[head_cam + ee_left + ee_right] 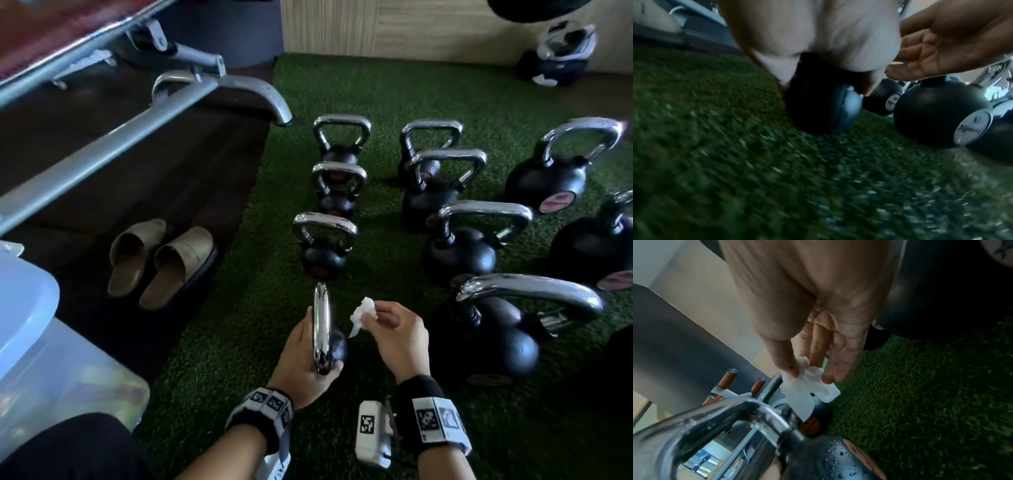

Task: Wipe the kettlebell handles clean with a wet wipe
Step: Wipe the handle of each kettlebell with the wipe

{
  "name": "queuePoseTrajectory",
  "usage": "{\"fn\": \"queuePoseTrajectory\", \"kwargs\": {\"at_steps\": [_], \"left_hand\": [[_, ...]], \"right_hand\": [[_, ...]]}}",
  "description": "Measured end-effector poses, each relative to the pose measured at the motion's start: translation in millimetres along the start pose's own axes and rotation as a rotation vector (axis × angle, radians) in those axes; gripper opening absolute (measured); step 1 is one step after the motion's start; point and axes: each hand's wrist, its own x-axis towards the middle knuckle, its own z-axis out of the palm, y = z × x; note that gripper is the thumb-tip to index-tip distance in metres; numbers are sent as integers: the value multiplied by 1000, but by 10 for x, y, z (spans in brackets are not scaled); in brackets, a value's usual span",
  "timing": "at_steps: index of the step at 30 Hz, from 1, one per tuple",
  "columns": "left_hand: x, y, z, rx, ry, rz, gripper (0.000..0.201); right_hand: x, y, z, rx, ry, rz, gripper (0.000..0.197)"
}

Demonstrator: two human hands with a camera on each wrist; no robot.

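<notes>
A small black kettlebell (339,346) with a chrome handle (322,325) is turned so the handle shows edge-on. My left hand (303,346) grips it round the base of the handle. In the left wrist view its ball (818,110) is down at the green turf (735,162). My right hand (370,318) is just right of the handle and apart from it. Thumb and fingers pinch a crumpled white wet wipe (361,310). In the right wrist view the wipe (807,386) hangs beyond the wet chrome handle (731,415).
Several more chrome-handled kettlebells stand in rows on the turf ahead (325,246) and to the right (496,329). A pair of slippers (161,260) lies on the dark mat at left, under a metal bench frame (137,137). A plastic box (34,342) stands near left.
</notes>
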Motion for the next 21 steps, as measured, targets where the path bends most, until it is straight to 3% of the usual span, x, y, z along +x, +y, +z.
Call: {"fn": "queuePoseTrajectory", "kwargs": {"at_steps": [3, 4, 6, 10, 13, 16, 21], "left_hand": [[78, -5, -202, -71, -129, 60, 93], [95, -18, -234, -75, -146, 77, 95], [117, -54, -232, -67, -158, 123, 104], [174, -106, -205, -38, -163, 227, 109], [181, -97, -232, -33, -178, 168, 112], [175, -96, -236, -6, -180, 130, 112], [171, -65, -254, 25, -208, 92, 99]], "right_hand": [[23, -81, 137, -30, -55, -2, 4], [44, -88, 206, -62, -67, -25, 12], [63, -93, 365, -98, -72, -42, 23], [49, -71, 633, -109, -112, 16, 21], [105, -125, 678, -147, -79, -51, 22], [156, -208, 635, -140, -29, -162, 12], [174, -141, 574, -152, -118, -139, 14]]}}
